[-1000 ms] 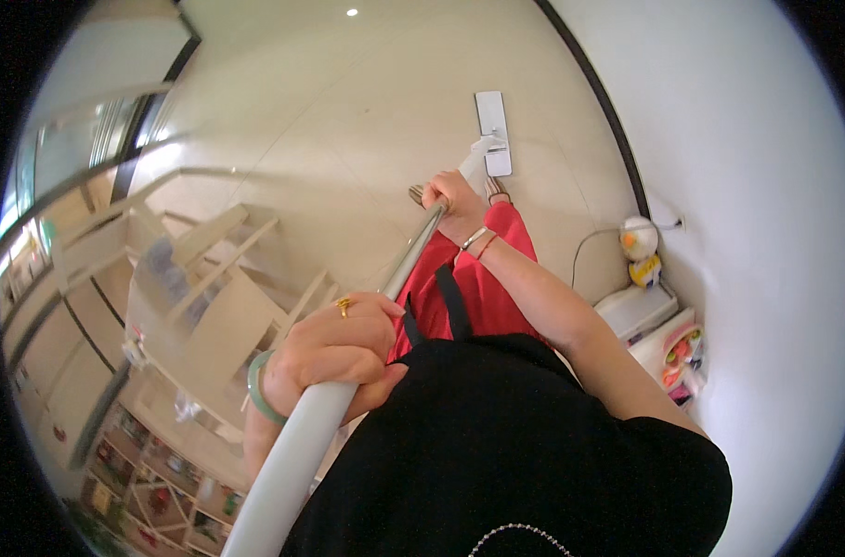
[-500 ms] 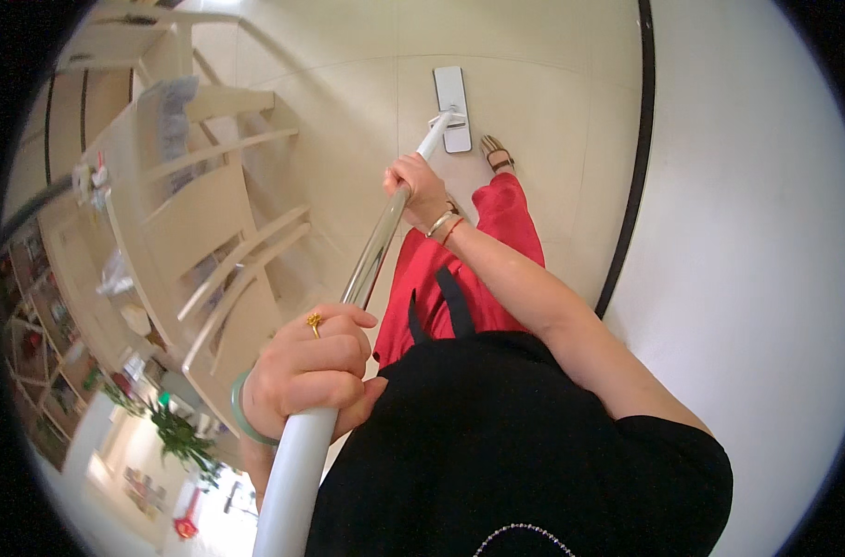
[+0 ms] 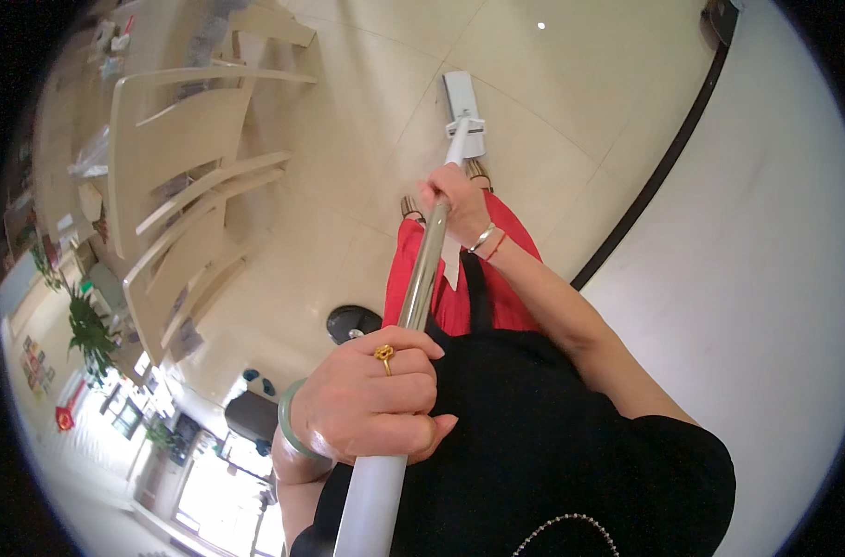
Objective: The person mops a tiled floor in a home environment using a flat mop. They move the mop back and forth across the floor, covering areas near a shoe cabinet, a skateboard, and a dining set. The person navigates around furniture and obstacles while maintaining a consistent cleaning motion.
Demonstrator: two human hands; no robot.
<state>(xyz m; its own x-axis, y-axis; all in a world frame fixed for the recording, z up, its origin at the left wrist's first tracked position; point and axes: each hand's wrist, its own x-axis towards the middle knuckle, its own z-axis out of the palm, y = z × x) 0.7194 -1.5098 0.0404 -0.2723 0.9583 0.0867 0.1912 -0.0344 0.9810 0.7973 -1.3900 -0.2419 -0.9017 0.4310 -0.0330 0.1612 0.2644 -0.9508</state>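
Observation:
A flat mop (image 3: 424, 269) runs from near my chest down to the floor, its pole part white and part shiny metal. Its white rectangular head (image 3: 462, 97) lies on the tiles just beyond my feet. My left hand (image 3: 371, 399), with a gold ring and a green bangle, is wrapped round the upper pole. Farther down, my right hand (image 3: 460, 200) grips the pole near the head, a silver bracelet and a red string at its wrist.
Pale wooden chairs (image 3: 181, 125) stand on the left, with a green plant (image 3: 90, 334) behind them. A white wall (image 3: 710, 306) with a black skirting (image 3: 659, 190) bounds the right. A round black base (image 3: 353, 323) is on the floor at my left, near a dark seat (image 3: 253, 416).
The view has turned, so the chairs and plant sit farther left and the skirting slants. The mop head is now closer to my feet, and both hands appear farther right, still on the pole.

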